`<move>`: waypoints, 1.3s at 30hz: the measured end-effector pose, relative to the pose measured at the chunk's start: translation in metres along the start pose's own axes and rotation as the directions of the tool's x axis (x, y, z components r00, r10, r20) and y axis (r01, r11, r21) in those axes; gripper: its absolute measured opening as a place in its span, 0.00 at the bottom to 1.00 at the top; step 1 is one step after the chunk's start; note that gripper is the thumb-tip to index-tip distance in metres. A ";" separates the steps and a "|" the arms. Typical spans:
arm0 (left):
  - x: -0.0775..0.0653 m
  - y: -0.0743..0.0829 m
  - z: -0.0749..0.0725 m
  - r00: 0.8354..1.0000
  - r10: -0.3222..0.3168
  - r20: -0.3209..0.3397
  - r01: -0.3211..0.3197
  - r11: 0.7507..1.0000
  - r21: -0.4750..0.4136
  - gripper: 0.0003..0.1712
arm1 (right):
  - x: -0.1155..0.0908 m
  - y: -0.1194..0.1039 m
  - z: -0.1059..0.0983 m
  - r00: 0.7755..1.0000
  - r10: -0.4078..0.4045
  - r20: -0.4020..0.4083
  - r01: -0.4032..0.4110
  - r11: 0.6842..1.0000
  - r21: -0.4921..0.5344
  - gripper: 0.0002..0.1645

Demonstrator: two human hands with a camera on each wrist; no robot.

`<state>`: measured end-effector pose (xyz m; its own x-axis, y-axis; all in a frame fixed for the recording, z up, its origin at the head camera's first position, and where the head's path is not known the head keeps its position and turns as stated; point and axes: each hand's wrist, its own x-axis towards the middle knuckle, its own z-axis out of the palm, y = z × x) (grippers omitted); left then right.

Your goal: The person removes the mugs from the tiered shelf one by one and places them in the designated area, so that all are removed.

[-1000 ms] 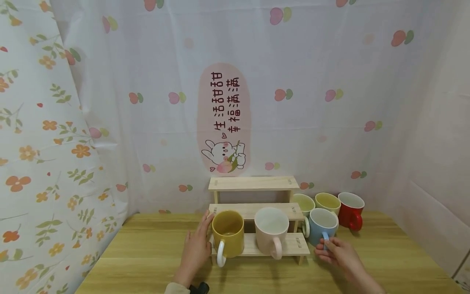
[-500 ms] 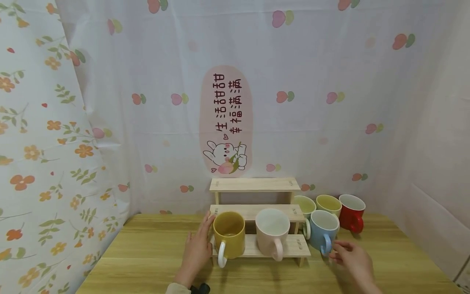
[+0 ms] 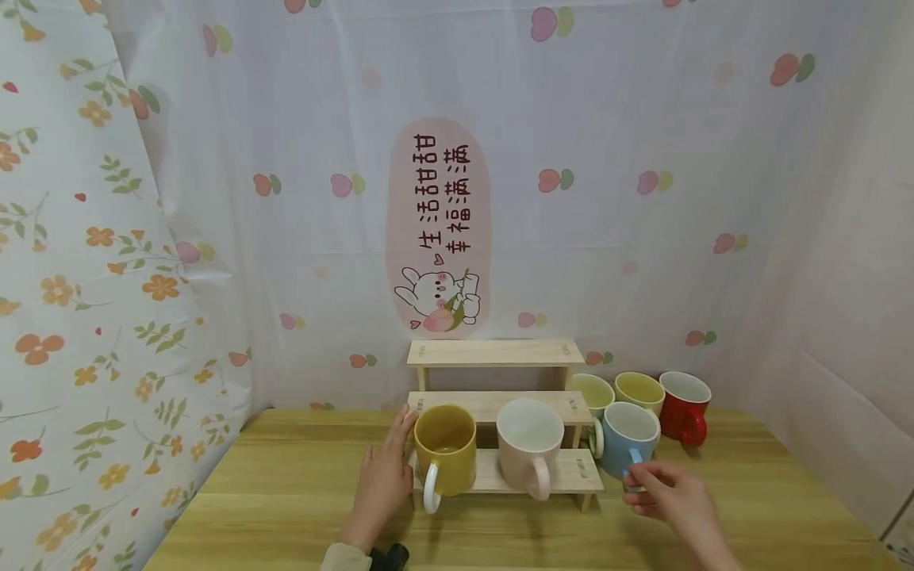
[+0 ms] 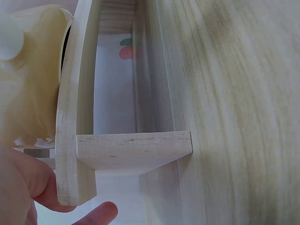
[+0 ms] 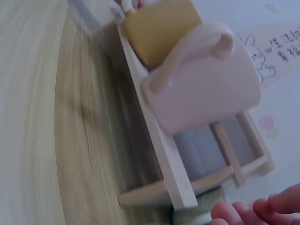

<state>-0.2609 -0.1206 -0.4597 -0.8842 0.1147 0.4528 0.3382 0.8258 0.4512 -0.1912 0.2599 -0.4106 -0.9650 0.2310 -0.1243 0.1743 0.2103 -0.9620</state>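
Observation:
My right hand (image 3: 674, 500) pinches the handle of a light blue mug (image 3: 616, 446) standing on the table right of a three-tier wooden rack (image 3: 493, 469). In the right wrist view its fingertips (image 5: 234, 213) show at the lower right, and the blue mug is out of sight. My left hand (image 3: 382, 488) touches the rack's left end with its fingers extended; the left wrist view shows a finger against the end of a board. On the bottom tier stand a mustard mug (image 3: 457, 464) with a white handle and a pale pink mug (image 3: 524, 456), handles facing me.
Behind the blue mug are a pale green mug (image 3: 594, 392), a yellow mug (image 3: 635, 387) and a red mug (image 3: 674, 416). The rack's middle tier (image 3: 471, 407) and top tier (image 3: 493, 353) rise toward a patterned curtain (image 3: 600, 293). The wooden table (image 3: 286, 476) spreads around the rack.
My right hand loosened from the blue mug's handle, shifted slightly right, then came back onto it. The left hand and the mugs on the rack have stayed put.

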 end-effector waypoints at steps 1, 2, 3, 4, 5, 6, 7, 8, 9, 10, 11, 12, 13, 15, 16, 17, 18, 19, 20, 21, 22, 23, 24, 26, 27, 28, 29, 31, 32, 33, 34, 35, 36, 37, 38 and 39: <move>0.000 0.000 0.000 1.000 0.000 0.002 0.000 1.000 -0.001 0.48 | -0.002 -0.002 0.002 1.000 0.012 0.013 -0.012 1.000 0.003 0.19; 0.000 0.000 0.000 1.000 0.000 0.005 0.000 1.000 -0.002 0.48 | -0.004 -0.003 0.004 1.000 0.017 0.026 -0.017 1.000 0.004 0.19; 0.000 0.000 0.000 1.000 0.000 0.007 0.000 1.000 -0.003 0.48 | -0.006 -0.004 0.006 0.999 0.018 0.039 -0.018 1.000 0.003 0.20; 0.000 0.000 0.000 1.000 -0.001 0.008 0.001 1.000 -0.004 0.48 | -0.008 -0.006 0.008 0.999 0.025 0.048 -0.025 1.000 0.006 0.20; 0.000 0.000 0.000 1.000 -0.005 0.012 0.005 1.000 -0.006 0.48 | -0.009 -0.008 0.010 0.998 0.023 0.059 -0.024 1.000 0.005 0.21; 0.000 0.000 -0.001 1.000 -0.008 0.012 0.008 1.000 -0.007 0.48 | -0.011 -0.010 0.012 0.998 0.020 0.065 -0.021 1.000 0.008 0.22; 0.000 0.000 -0.001 1.000 -0.011 0.014 0.011 1.000 -0.008 0.48 | -0.012 -0.012 0.015 0.997 0.015 0.075 -0.016 1.000 0.012 0.23; 0.000 -0.001 -0.001 1.000 -0.013 0.015 0.013 1.000 -0.008 0.48 | -0.013 -0.014 0.018 0.997 0.011 0.082 -0.013 1.000 0.016 0.23; 0.000 -0.001 -0.001 1.000 -0.014 0.014 0.014 1.000 -0.009 0.48 | -0.014 -0.016 0.020 0.996 0.008 0.091 -0.010 1.000 0.024 0.24; 0.000 -0.001 -0.001 1.000 -0.016 0.016 0.017 1.000 -0.010 0.48 | -0.015 -0.018 0.023 0.995 0.005 0.098 -0.008 1.000 0.030 0.23; 0.001 -0.001 -0.002 1.000 -0.017 0.017 0.017 1.000 -0.010 0.48 | -0.016 -0.020 0.026 0.994 0.000 0.111 -0.004 0.999 0.035 0.23; 0.001 -0.001 -0.002 1.000 -0.015 0.014 0.015 1.000 -0.009 0.48 | -0.017 -0.022 0.029 0.992 -0.002 0.124 -0.004 0.999 0.043 0.23; 0.001 -0.002 -0.002 1.000 -0.014 0.015 0.014 1.000 -0.007 0.48 | -0.018 -0.023 0.031 0.991 -0.002 0.135 -0.004 0.999 0.048 0.23; 0.002 -0.002 -0.002 1.000 -0.010 0.010 0.010 1.000 -0.005 0.48 | -0.020 -0.026 0.037 0.988 0.007 0.153 -0.016 0.998 0.060 0.23; 0.002 -0.002 -0.002 1.000 -0.009 0.008 0.009 1.000 -0.003 0.48 | -0.021 -0.027 0.040 0.986 0.012 0.165 -0.022 0.998 0.060 0.23; 0.002 -0.002 -0.002 1.000 -0.006 0.005 0.006 1.000 -0.001 0.47 | -0.021 -0.027 0.043 0.984 0.012 0.179 -0.024 0.998 0.066 0.24; 0.002 -0.002 -0.001 1.000 -0.005 0.004 0.005 1.000 -0.002 0.47 | -0.022 -0.027 0.045 0.982 0.015 0.190 -0.029 0.997 0.069 0.24; 0.002 -0.002 -0.001 1.000 -0.005 0.004 0.005 1.000 -0.002 0.48 | -0.022 -0.027 0.048 0.980 0.017 0.201 -0.032 0.997 0.074 0.24; 0.002 -0.002 -0.001 1.000 -0.004 0.004 0.004 1.000 -0.001 0.48 | -0.023 -0.027 0.050 0.976 0.017 0.216 -0.035 0.996 0.077 0.25; 0.001 -0.002 -0.001 1.000 -0.005 0.003 0.005 1.000 -0.001 0.48 | -0.023 -0.027 0.053 0.972 0.012 0.234 -0.033 0.996 0.083 0.25; 0.001 -0.002 0.000 1.000 -0.005 0.004 0.005 1.000 0.000 0.48 | -0.023 -0.026 0.055 0.968 0.006 0.249 -0.029 0.996 0.089 0.26; 0.001 -0.002 0.000 1.000 -0.004 0.003 0.004 1.000 0.001 0.48 | -0.024 -0.026 0.057 0.964 -0.001 0.265 -0.026 0.995 0.098 0.26; 0.001 -0.003 0.000 1.000 -0.005 0.003 0.005 1.000 0.000 0.48 | -0.024 -0.025 0.059 0.961 -0.003 0.276 -0.026 0.995 0.101 0.27; 0.001 -0.003 0.000 1.000 -0.005 0.005 0.005 1.000 0.001 0.48 | -0.025 -0.025 0.063 0.957 0.000 0.291 -0.034 0.993 0.111 0.28; 0.000 -0.003 0.001 1.000 -0.006 0.005 0.006 1.000 -0.001 0.48 | -0.025 -0.025 0.065 0.955 0.001 0.297 -0.038 0.992 0.119 0.28; 0.000 -0.003 0.001 1.000 -0.005 0.005 0.005 1.000 -0.002 0.48 | -0.026 -0.025 0.066 0.954 0.000 0.300 -0.040 0.991 0.126 0.28; 0.000 -0.002 0.001 1.000 -0.005 0.005 0.005 1.000 -0.005 0.48 | -0.026 -0.025 0.068 0.954 0.001 0.299 -0.043 0.990 0.132 0.27; 0.001 -0.001 0.000 1.000 -0.006 0.006 0.006 1.000 -0.008 0.48 | -0.028 -0.027 0.073 0.959 0.002 0.284 -0.047 0.987 0.152 0.27; 0.001 -0.001 0.000 1.000 -0.006 0.006 0.006 1.000 -0.008 0.48 | -0.028 -0.027 0.075 0.961 -0.001 0.276 -0.047 0.985 0.165 0.27; 0.001 -0.001 0.000 1.000 -0.006 0.005 0.006 1.000 -0.008 0.48 | -0.029 -0.028 0.077 0.962 -0.007 0.274 -0.043 0.983 0.178 0.27; 0.001 0.000 0.000 1.000 -0.005 0.005 0.005 1.000 -0.008 0.48 | -0.030 -0.028 0.079 0.962 -0.012 0.273 -0.041 0.981 0.188 0.28; 0.001 0.000 0.000 1.000 -0.005 0.005 0.005 1.000 -0.008 0.48 | -0.030 -0.028 0.081 0.961 -0.018 0.277 -0.039 0.979 0.199 0.28; 0.001 0.000 0.000 1.000 -0.006 0.005 0.006 1.000 -0.008 0.48 | -0.030 -0.028 0.083 0.957 -0.026 0.288 -0.038 0.976 0.213 0.29; 0.001 0.000 0.000 1.000 -0.006 0.005 0.006 1.000 -0.008 0.48 | -0.030 -0.028 0.084 0.950 -0.033 0.310 -0.040 0.974 0.224 0.30; 0.001 0.001 0.000 1.000 -0.006 0.005 0.006 1.000 -0.008 0.48 | -0.030 -0.027 0.085 0.941 -0.042 0.335 -0.041 0.971 0.235 0.30; 0.001 0.001 0.000 1.000 -0.005 0.004 0.005 1.000 -0.008 0.48 | -0.030 -0.027 0.087 0.930 -0.047 0.364 -0.047 0.969 0.244 0.29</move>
<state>-0.2615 -0.1200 -0.4590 -0.8873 0.1129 0.4471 0.3360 0.8222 0.4594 -0.1841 0.1651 -0.4021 -0.9772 -0.1408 -0.1590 0.1659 -0.0388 -0.9854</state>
